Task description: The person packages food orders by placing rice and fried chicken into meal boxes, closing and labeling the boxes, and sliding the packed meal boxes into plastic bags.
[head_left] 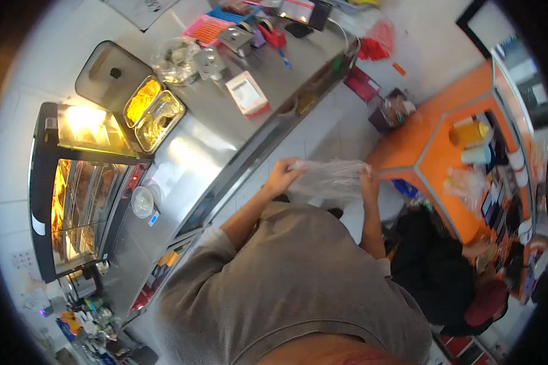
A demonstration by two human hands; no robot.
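Observation:
A clear plastic bag (pixel 330 179) is stretched between my two hands, in front of my chest and above the floor. My left hand (pixel 282 176) pinches its left end, with thumb and fingers closed on the film. At the other end my right hand (pixel 369 184) grips the bag's edge, though its fingers show only in part. The bag looks thin, crumpled and see-through. I cannot make out anything inside it.
To the left runs a steel counter (pixel 204 131) with a white box (pixel 247 94), food trays (pixel 158 121) and a lit warming cabinet (pixel 82 194). An orange counter (pixel 432 140) stands to the right, near a person in dark clothes (pixel 429 267). A bin (pixel 393 111) is ahead.

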